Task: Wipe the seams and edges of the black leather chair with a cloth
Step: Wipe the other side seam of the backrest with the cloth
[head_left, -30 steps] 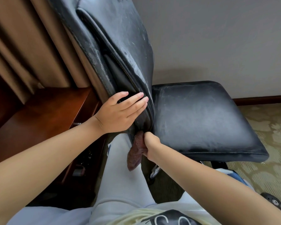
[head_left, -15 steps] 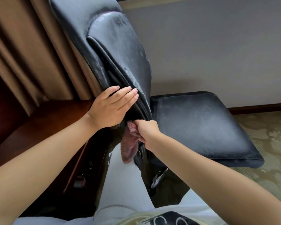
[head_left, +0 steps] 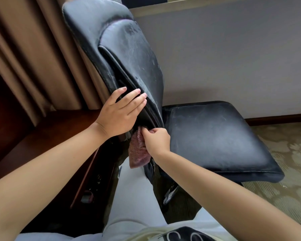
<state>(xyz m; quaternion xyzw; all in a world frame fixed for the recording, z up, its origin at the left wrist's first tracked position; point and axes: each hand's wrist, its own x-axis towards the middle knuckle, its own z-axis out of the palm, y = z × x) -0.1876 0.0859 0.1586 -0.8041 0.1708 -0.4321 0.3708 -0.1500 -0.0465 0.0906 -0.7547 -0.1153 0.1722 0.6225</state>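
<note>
Left hand [head_left: 118, 113] flat, fingers straight, pressing side edge of worn black leather chair [head_left: 132, 66]. Right hand [head_left: 157, 140] pinches pink fuzzy cloth [head_left: 138, 150] at backrest's bottom seam, 6 o'clock from left hand.

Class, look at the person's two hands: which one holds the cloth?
The right hand, pinching the pink cloth at the backrest's lower edge; the left hand lies flat on the backrest.

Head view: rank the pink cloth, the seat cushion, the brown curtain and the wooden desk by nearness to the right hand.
From the right hand:
1. Pink cloth, in its grip.
2. Seat cushion, just right.
3. Wooden desk, left.
4. Brown curtain, upper left, farthest.
</note>
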